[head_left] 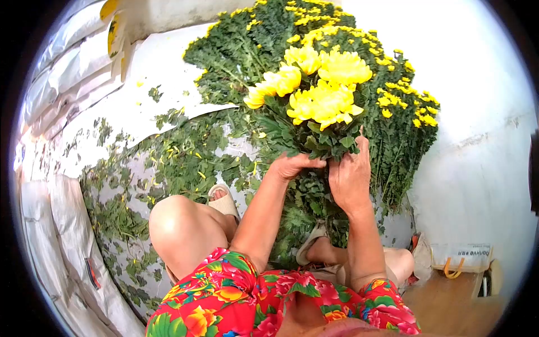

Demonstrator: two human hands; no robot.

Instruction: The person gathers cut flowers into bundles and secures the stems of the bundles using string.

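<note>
A bunch of large yellow chrysanthemums (328, 101) with dark green leaves stands upright in front of me, its blooms pointing away. My left hand (297, 165) is closed on the stems just below the leaves, from the left side. My right hand (350, 174) is at the right side of the same bunch, fingers bent against the stems and leaves, one finger pointing up. The two hands nearly touch. Leafy lower stems (314, 194) hang below them. What the fingertips press on is partly hidden by leaves.
Behind lie heaps of small yellow flowers (393, 101) with long stems. Loose leaves (174, 163) litter the floor and a white sheet (84, 140). Wrapped white bundles (73, 50) line the left. A box (460, 257) stands lower right, by the white wall (477, 168).
</note>
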